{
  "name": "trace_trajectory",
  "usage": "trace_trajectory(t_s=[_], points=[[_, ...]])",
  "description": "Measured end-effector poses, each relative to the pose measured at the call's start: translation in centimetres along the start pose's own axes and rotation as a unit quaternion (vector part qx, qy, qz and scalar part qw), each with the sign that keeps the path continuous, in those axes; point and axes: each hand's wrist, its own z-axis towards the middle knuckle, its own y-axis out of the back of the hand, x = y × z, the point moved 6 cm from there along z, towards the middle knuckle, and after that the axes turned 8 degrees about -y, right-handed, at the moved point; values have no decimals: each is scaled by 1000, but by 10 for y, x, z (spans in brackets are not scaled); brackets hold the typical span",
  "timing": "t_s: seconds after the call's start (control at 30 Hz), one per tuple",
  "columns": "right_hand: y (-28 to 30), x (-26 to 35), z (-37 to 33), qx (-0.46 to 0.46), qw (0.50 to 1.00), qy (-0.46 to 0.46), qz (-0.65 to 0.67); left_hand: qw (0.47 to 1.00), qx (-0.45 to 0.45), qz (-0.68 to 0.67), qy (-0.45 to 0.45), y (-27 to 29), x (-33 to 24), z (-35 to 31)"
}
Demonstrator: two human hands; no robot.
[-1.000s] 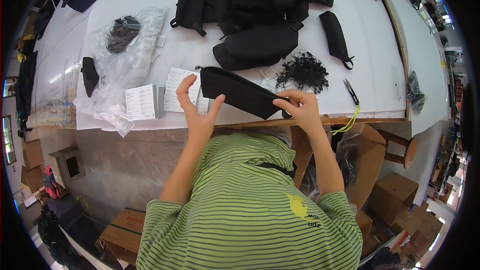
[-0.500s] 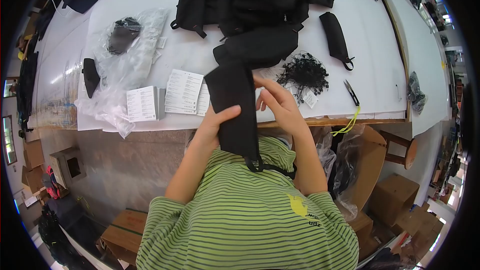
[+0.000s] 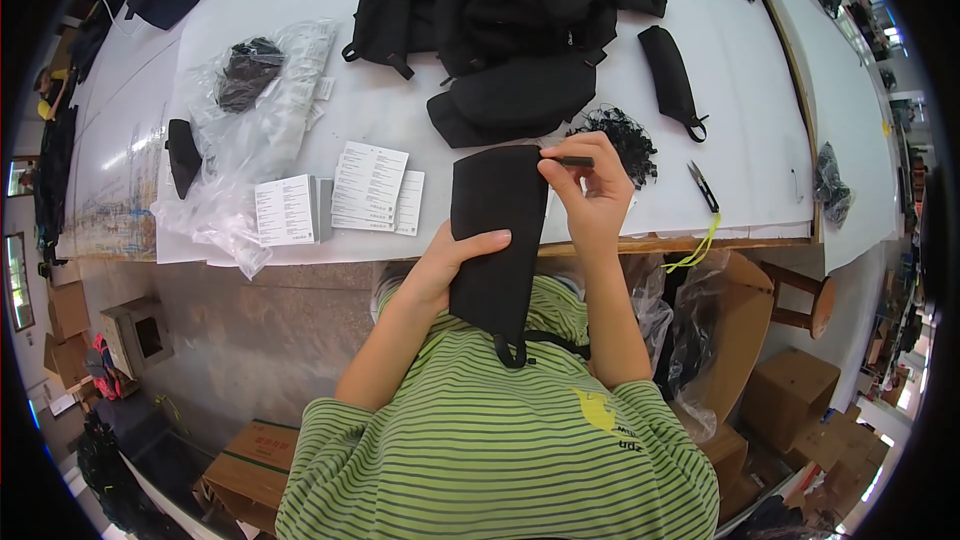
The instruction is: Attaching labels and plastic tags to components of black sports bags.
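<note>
A long black fabric pouch (image 3: 497, 195) with a small loop at its near end hangs in front of me, off the table's front edge. My left hand (image 3: 442, 268) is closed on its left side, thumb across the top face. At the pouch's far right corner, my right hand (image 3: 595, 195) pinches a short black tab (image 3: 573, 161); whether it is joined to the pouch I cannot tell. Just beyond that hand lies a tangled pile of thin black cords (image 3: 622, 135). Stacks of white printed cards (image 3: 368, 185) are left of the pouch.
Black bags (image 3: 500, 20) are heaped at the table's far middle. Another black pouch (image 3: 668, 75) and thread snips (image 3: 704, 187) with a yellow-green cord lie to the right. Clear plastic bags (image 3: 270, 100) spread over the left. Cardboard boxes (image 3: 790, 390) stand below on the right.
The pouch has shifted right and slightly nearer me. My right hand has risen from beside its edge to the far corner and now pinches the black tab.
</note>
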Motion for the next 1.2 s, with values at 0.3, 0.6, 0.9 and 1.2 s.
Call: trace_trajectory(t_s=[0.3, 0.6, 0.9, 1.2], points=[[-14, 3, -17, -14, 997, -38, -68, 987, -72, -139, -18, 11, 2, 5], [-9, 7, -14, -3, 994, -76, -74, 996, -65, 2, -68, 7, -9, 7], [-37, 8, -51, 141, 971, -192, -18, 972, -90, -213, -33, 44, -11, 31], [-42, 14, -57, 202, 959, -199, 1, 967, -107, -227, -40, 39, -27, 27]])
